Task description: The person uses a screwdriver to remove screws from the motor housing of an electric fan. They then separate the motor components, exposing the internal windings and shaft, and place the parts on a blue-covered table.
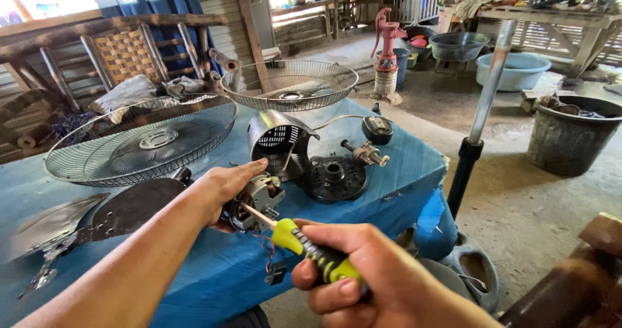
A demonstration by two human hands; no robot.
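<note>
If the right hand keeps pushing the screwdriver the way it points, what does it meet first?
Most likely the fan motor held in the left hand. The right hand aims the screwdriver up-left, and its tip looks already at the motor.

On the blue-covered table (214, 269), a round wire fan guard (139, 140) lies at ten o'clock and a second wire guard (289, 85) at twelve. A grey plastic motor housing (278, 140) and black round plate (335, 177) sit centrally. A red hand pump (387, 39) and grey bucket (570, 137) stand at two o'clock.
</note>
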